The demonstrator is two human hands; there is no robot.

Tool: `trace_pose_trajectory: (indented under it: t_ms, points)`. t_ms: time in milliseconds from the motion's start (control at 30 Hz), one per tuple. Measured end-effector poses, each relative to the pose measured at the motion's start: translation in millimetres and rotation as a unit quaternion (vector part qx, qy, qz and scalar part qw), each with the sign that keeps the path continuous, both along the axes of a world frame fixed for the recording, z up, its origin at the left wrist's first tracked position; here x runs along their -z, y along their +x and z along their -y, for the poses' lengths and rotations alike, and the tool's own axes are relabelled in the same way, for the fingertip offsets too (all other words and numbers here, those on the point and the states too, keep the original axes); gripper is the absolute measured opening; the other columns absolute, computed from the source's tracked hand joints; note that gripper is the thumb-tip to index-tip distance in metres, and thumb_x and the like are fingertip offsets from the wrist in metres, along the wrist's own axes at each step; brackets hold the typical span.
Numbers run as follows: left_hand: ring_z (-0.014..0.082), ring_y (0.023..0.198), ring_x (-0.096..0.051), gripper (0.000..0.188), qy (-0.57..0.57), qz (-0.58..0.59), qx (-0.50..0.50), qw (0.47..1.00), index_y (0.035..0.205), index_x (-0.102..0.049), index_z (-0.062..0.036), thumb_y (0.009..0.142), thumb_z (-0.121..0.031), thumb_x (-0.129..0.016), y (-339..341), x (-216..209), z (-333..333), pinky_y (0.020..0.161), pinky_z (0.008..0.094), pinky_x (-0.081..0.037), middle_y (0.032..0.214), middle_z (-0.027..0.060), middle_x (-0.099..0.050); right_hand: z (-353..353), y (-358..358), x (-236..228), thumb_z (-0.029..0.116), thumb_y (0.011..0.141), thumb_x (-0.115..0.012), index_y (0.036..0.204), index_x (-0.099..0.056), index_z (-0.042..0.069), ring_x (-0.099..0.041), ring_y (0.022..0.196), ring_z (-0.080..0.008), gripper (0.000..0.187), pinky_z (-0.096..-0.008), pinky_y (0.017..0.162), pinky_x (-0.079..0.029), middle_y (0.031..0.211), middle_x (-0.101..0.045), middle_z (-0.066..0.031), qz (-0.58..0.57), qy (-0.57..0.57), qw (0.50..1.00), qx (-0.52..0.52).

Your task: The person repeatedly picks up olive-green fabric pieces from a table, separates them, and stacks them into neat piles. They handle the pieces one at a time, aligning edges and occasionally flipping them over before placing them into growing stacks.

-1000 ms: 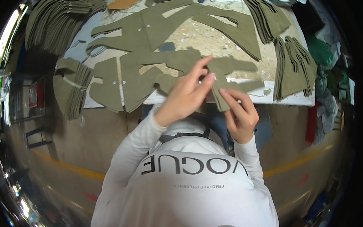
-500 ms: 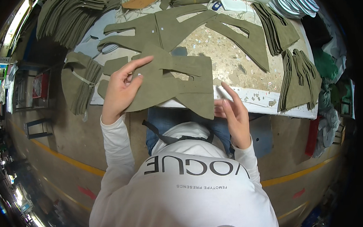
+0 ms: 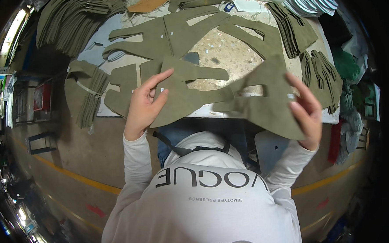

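Right panel (image 3: 270, 106) at centre-right, gripped by the right hand (image 3: 307, 115), stretches left toward the left panel (image 3: 176, 100), held in the left hand (image 3: 141, 104).

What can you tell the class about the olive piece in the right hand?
The piece looks like thin, flat, matt cloth, broad at the right and narrowing leftward around a cut-out opening. A small pale label sits near its right edge, where the right hand's thumb and fingers hold it. It spans the table's near edge, its lower corner reaching beyond. Its left end is blurred; whether it touches the left hand's piece is unclear.
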State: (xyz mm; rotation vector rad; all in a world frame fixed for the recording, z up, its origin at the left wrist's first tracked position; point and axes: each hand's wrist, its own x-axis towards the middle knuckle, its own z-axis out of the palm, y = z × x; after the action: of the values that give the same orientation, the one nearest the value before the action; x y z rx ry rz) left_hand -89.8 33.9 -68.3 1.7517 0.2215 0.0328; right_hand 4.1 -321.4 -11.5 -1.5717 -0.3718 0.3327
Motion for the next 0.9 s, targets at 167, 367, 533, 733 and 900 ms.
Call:
trace_pose_trajectory:
  t_ms: [167, 367, 533, 733, 900]
  points:
    - [0.0016, 0.067, -0.056, 0.045, 0.074, 0.047, -0.101, 0.991, 0.131, -0.058, -0.0017, 0.086, 0.001, -0.061, -5.4, 12.0, 6.1, 0.058, 0.0181, -0.044, 0.109, 0.0054, -0.067, 21.4, -0.7, -41.4, 0.011, 0.086, -0.059, 0.142, -0.038, -0.013, -0.054, 0.124, -0.0241, 0.065, -0.033, 0.107, -0.038, 0.14, -0.049, -0.0255, 0.072, 0.034, 0.996, 0.05]
    - [0.0037, 0.064, -0.059, 0.037, 0.098, -0.001, -0.143, 0.985, 0.123, -0.063, -0.0004, 0.086, -0.003, -0.067, -10.5, 21.3, -4.4, 0.055, 0.0201, -0.045, 0.082, 0.0029, -0.066, -27.3, 6.3, -45.6, 0.006, 0.082, -0.063, 0.137, -0.044, -0.015, -0.055, 0.122, -0.023, 0.062, -0.0313, 0.106, -0.038, 0.138, -0.05, -0.0209, 0.028, 0.086, 0.995, -0.041]
    - [0.0032, 0.063, -0.058, 0.033, 0.112, 0.007, -0.15, 0.982, 0.121, -0.064, 0.0, 0.089, -0.002, -0.064, -12.4, 22.1, -4.6, 0.055, 0.0196, -0.045, 0.08, 0.002, -0.065, -52.7, 10.0, -22.3, 0.001, 0.083, -0.062, 0.136, -0.049, -0.01, -0.057, 0.117, -0.0201, 0.056, -0.0299, 0.101, -0.042, 0.138, -0.051, -0.0176, 0.058, 0.12, 0.988, -0.08]
    - [-0.0025, 0.065, -0.047, 0.031, 0.072, -0.005, -0.136, 0.988, 0.123, -0.063, 0.0, 0.092, 0.0, -0.059, -13.2, 19.0, -4.2, 0.056, 0.0135, -0.035, 0.081, -0.0049, -0.059, -71.6, 24.2, 56.6, -0.007, 0.088, -0.056, 0.137, -0.055, 0.002, -0.056, 0.108, -0.0116, 0.05, -0.0231, 0.093, -0.043, 0.136, -0.053, -0.0078, -0.081, -0.019, 0.993, -0.08]
    - [-0.0004, 0.067, -0.053, 0.034, 0.061, 0.009, -0.131, 0.989, 0.124, -0.062, -0.0005, 0.091, 0.002, -0.059, -12.4, 20.1, -4.7, 0.055, 0.0155, -0.039, 0.086, -0.0012, -0.062, -59.8, 28.3, 87.8, -0.007, 0.088, -0.054, 0.138, -0.052, -0.002, -0.048, 0.127, -0.0166, 0.05, -0.0282, 0.106, -0.035, 0.139, -0.05, -0.0096, -0.011, -0.051, 0.992, -0.112]
